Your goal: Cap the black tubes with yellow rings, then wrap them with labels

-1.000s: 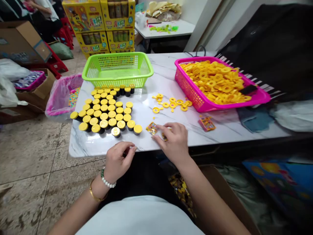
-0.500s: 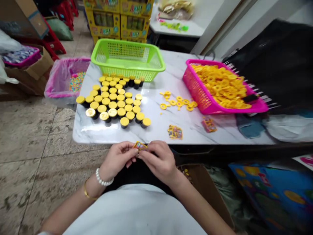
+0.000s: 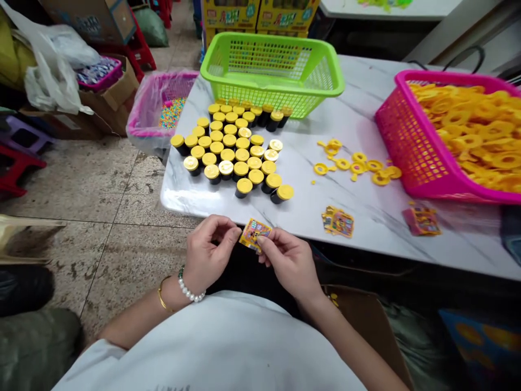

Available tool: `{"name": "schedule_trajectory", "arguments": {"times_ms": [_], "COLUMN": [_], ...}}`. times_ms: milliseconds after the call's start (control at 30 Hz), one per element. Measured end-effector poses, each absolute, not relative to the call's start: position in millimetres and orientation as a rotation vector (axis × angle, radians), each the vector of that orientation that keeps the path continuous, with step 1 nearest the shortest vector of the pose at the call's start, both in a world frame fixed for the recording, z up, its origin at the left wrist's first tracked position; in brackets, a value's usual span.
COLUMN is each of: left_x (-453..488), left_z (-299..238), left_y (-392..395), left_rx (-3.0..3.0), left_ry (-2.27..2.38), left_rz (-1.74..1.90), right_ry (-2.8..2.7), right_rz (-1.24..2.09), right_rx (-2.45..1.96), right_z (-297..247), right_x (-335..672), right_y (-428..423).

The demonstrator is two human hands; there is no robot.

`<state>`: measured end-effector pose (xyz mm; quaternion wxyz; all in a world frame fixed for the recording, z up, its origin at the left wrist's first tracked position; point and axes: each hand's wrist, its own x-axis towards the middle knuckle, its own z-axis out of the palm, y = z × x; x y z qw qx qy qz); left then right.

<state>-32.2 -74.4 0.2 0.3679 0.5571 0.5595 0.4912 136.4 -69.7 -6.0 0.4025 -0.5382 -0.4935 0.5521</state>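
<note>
A small yellow and purple printed card (image 3: 253, 233) is held just off the table's front edge. My right hand (image 3: 291, 263) grips its lower right part, thumb on the printed face. At the card's left edge, my left hand (image 3: 211, 252) has thumb and forefinger pinched together; how much of the card lies between them is hidden. A loose pile of similar cards (image 3: 338, 221) lies on the table to the right. Farther right is a neater stack of cards (image 3: 422, 219). Black tubs with yellow lids (image 3: 241, 169) stand grouped beyond my left hand.
Behind the tubs stands a green basket (image 3: 277, 89). A pink basket (image 3: 411, 146) heaped with yellow ring-shaped pieces (image 3: 488, 130) is at the right, with several loose rings (image 3: 358, 165) beside it. A lined pink bin (image 3: 140, 127) with coloured beads stands left of the marbled table (image 3: 183, 198).
The view has shifted, so the table things sit farther right and larger. My left fingers have slid to the card's left edge, and more of its printed face shows.
</note>
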Motion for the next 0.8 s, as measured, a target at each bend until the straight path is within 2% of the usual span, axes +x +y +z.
{"name": "schedule_trajectory", "arguments": {"times_ms": [167,400,567,700,800], "left_x": [-38.7,-37.3,-39.3,-55.4,-64.1], "left_z": [10.9,1.1,-5.5,0.2,7.7], "left_y": [-74.9,-73.5,-72.7,-69.8,-66.6], "left_rx": [1.599,1.165,0.973,1.450,1.847], "left_ry": [1.441,1.354,1.164,1.234,1.174], "left_rz": [1.255,1.267,1.033,0.720,0.489], "right_ry": [-1.431,-1.386,-1.445,-1.584,-1.885], "right_rz": [1.231,1.165,1.079,1.174,1.186], "right_rx": [-1.329,-1.326,-1.192,-1.255,-1.299], "right_z": [-3.7,-9.2,-13.1,-0.8,12.4], "right_x": [135.8,127.1,125.2,138.9,144.8], "right_y": [-69.0,-68.4,-68.6,-66.5,-61.1]}}
